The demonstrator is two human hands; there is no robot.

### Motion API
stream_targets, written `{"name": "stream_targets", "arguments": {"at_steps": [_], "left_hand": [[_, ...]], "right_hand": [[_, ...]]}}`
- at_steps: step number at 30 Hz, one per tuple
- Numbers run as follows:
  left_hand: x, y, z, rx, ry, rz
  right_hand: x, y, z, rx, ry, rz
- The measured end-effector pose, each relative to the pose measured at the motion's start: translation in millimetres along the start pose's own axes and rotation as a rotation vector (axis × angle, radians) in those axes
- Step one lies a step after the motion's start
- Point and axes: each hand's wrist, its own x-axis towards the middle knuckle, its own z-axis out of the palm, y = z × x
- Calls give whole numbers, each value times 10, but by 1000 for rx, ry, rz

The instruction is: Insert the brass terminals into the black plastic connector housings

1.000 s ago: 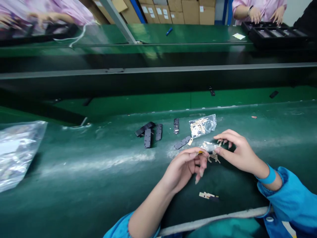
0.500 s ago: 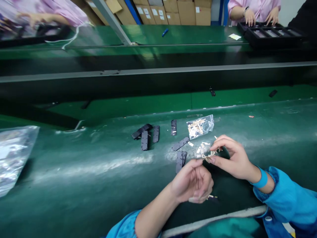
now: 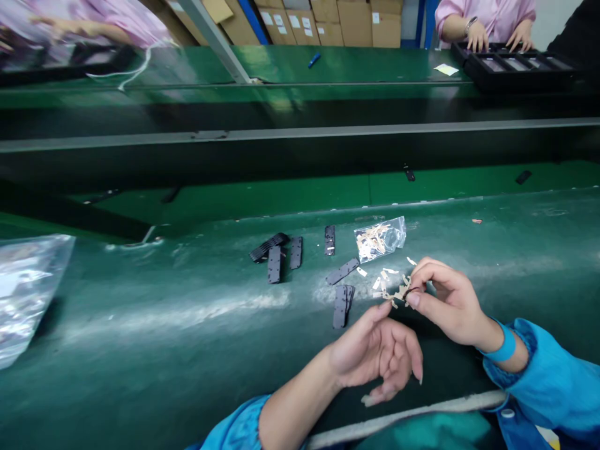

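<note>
Palm up, my left hand has its fingers loosely apart and nothing visible in it; its thumb tip is close to small cream-coloured pieces on the bench. My right hand pinches a thin dark piece between thumb and fingertips, just over those pieces; its kind is too small to make out. Behind the pieces lies a clear plastic bag full of similar ones. Left of my hands is a small stack of dark flat plates, with a single dark plate slanted behind it.
More dark plates lie farther left, and one plate stands apart near the bag. A large clear bag rests at the far left. Beyond the dark divider, people in pink sleeves work at black trays.
My left hand's fingers have uncurled and spread. My right hand has moved slightly right, away from the left thumb, and a dark piece now shows in its pinch.
</note>
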Motion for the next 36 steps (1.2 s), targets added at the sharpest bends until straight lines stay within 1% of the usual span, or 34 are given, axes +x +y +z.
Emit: {"name": "stream_targets", "arguments": {"at_steps": [1,2,3,5,6,7,8,9,11,16,21,28,33,36], "left_hand": [[2,19,13,8,60,39],[2,42,30,25,152,111],[-2,69,50,66,272,213],[-19,126,97,238,524,434],[-31,151,122,356,619,510],[-43,171,147,472,685,559],[-55,185,170,575,726,580],[-64,193,191,655,749,587],[-75,196,223,747,787,598],[-75,174,245,843,842,650],[-83,155,234,862,841,662],[-60,160,242,835,850,650],[-52,165,247,856,859,637],[-39,161,251,855,864,623]], "right_hand": [[3,1,-9,2,22,25],[7,2,-21,-7,38,54],[13,4,-34,-31,44,84],[26,6,-57,-109,35,132],[31,5,-64,-151,24,148],[35,4,-69,-185,11,156],[37,1,-70,-208,-1,159],[38,-1,-68,-219,-12,160],[38,-5,-62,-219,-32,166],[29,8,-39,-209,-24,220],[16,41,-4,-180,29,279],[27,73,-3,-73,98,361],[33,81,-25,94,5,434],[30,89,-33,101,7,439]]}}
